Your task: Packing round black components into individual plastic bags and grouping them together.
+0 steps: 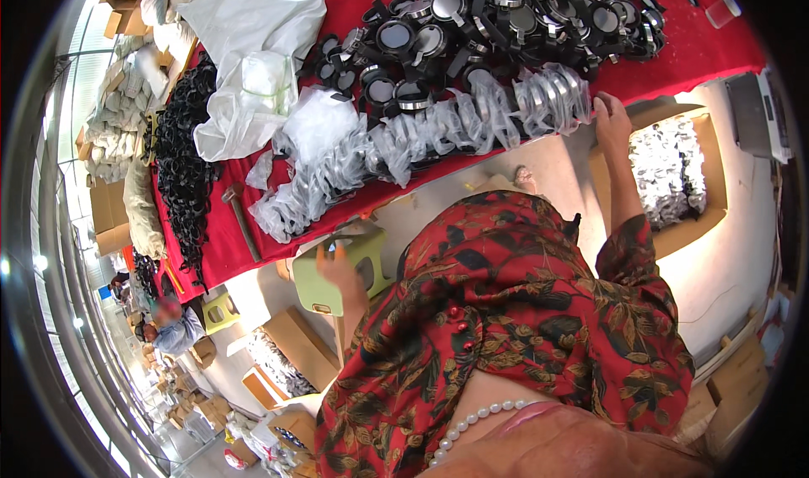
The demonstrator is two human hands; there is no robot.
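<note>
A long row of clear plastic bags (455, 124), each around a round silver-and-black part, lies along the near edge of a red-covered table (683, 61). My right hand (613, 117) rests at the row's right end, fingers extended against the table edge, beside the last bag. Lower and to the left, my left hand (335, 267) hangs off the table in front of a green plastic stool (312, 288). Its fingers look apart, with nothing clear in them. Behind the row is a heap of loose black parts with round silver faces (396, 35).
On the table's left lie a white plastic sack (253, 65), a hammer (244, 221) and a pile of black rings (184, 158). An open carton of bagged parts (670, 166) stands on the floor at right, another carton (295, 352) at left. Farther left is another person (175, 331).
</note>
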